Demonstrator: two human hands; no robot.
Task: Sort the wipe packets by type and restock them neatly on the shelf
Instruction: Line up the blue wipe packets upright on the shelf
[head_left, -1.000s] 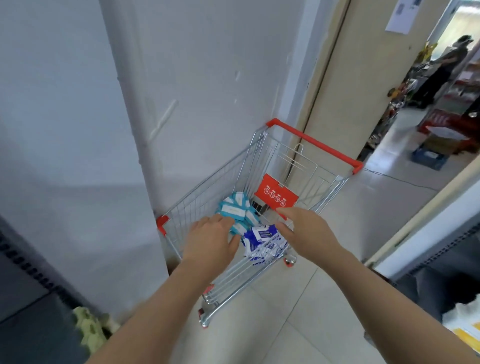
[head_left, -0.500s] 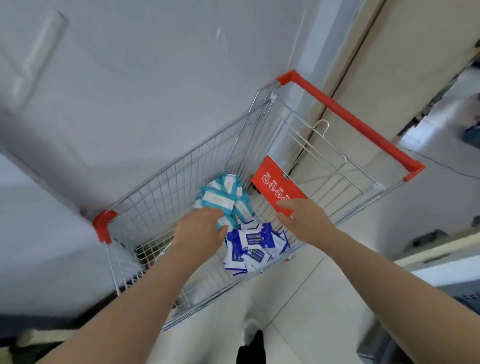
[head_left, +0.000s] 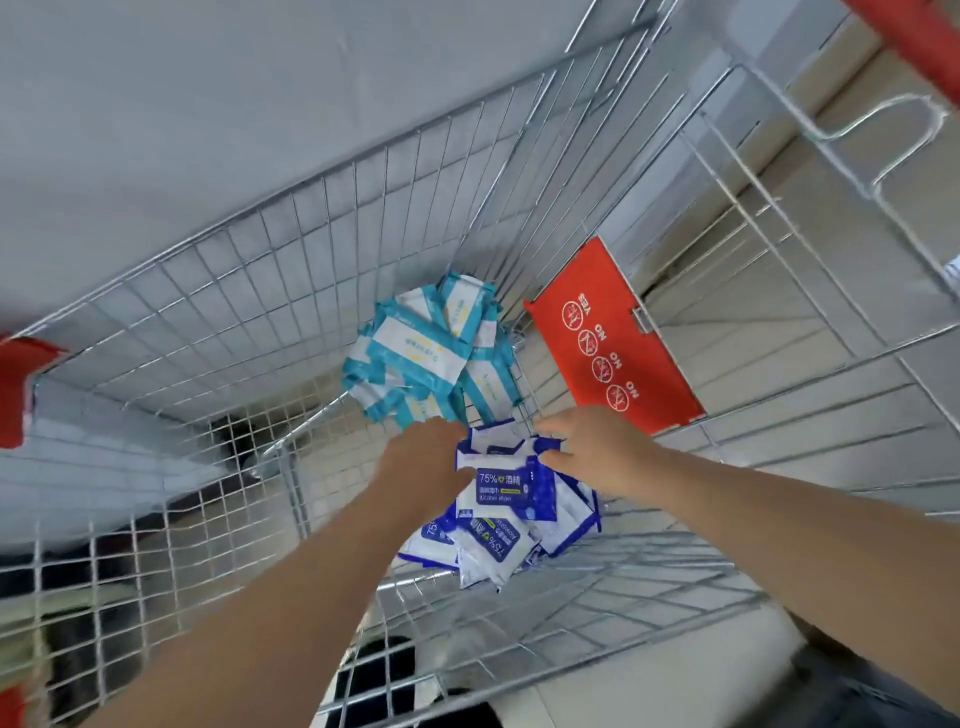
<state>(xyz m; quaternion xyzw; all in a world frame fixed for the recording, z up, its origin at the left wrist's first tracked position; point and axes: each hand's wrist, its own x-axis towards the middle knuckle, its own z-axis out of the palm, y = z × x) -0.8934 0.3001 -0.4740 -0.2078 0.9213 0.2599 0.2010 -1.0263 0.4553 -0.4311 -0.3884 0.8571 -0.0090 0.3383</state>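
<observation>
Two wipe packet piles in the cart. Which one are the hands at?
The dark blue-and-white pile printed 75%, nearest the camera; left hand and right hand both meet at its far edge. The teal-and-white pile lies beyond them.

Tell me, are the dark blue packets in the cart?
Inside: the dark blue packets lie heaped on the floor of the cart, between its mesh walls.
</observation>
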